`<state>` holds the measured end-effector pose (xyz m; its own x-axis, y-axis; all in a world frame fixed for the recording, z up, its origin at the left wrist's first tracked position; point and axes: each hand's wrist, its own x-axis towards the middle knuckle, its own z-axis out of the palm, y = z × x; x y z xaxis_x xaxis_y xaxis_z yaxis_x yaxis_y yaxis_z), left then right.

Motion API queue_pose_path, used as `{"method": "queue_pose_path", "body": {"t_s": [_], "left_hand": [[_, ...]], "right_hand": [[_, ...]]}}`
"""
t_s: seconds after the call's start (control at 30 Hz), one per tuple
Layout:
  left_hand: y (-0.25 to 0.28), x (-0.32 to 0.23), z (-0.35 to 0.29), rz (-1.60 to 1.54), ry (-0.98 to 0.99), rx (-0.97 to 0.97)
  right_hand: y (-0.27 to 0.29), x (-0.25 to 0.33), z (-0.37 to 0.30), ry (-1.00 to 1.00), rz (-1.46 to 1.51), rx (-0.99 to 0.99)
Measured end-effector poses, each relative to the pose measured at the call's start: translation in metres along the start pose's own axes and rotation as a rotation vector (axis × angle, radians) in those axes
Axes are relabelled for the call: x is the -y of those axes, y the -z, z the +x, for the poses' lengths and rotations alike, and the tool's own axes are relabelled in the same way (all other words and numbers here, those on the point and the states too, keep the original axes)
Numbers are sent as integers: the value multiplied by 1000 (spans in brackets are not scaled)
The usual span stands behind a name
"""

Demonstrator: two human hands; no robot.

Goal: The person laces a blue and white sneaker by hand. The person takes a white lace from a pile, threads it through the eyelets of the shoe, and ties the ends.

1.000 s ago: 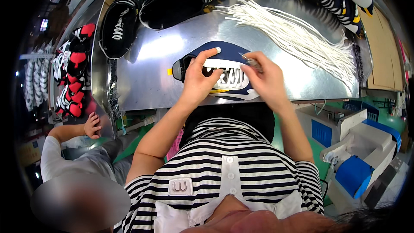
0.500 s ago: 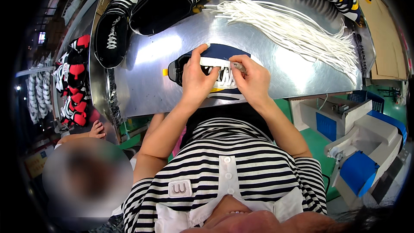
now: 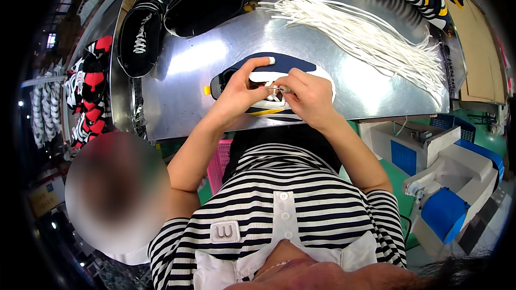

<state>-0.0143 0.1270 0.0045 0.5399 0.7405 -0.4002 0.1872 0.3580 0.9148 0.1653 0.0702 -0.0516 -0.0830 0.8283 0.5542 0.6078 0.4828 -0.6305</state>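
A navy and white shoe upper (image 3: 287, 63) with a yellow heel tab lies sideways on the metal table, its toe to the right. My left hand (image 3: 242, 90) grips it near the opening, thumb at the lacing and index finger stretched to the far side. That fingertip wears a white cover. White lace crosses the eyelet rows, partly hidden by my fingers. My right hand (image 3: 310, 96) is closed over the lacing, pinching a thin metal-tipped tool (image 3: 275, 87) that points toward my left thumb. Most of the tool's handle is hidden in my fingers.
A bundle of white laces (image 3: 365, 35) lies at the far right of the metal table (image 3: 183, 96). Stacked shoe uppers (image 3: 207, 8) line the back edge. Grey-and-blue machinery (image 3: 446, 204) stands right, a pink basket (image 3: 219, 164) below the table. A co-worker is close at left, near red-and-black uppers (image 3: 92, 88).
My right hand has turned and shifted slightly left, bringing the tool's metal tip into sight between my hands. My left thumb has drawn back a little. The co-worker has moved nearer; their hand has left view.
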Motion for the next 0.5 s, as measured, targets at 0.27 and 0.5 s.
{"method": "queue_pose_path", "body": {"t_s": [0.27,0.5], "left_hand": [[-1,5,11,7,-151,-119],[-13,-2,34,194,-111,-127]], "right_hand": [[30,53,6,31,475,1],[-5,26,-21,-344,456,-65]]}}
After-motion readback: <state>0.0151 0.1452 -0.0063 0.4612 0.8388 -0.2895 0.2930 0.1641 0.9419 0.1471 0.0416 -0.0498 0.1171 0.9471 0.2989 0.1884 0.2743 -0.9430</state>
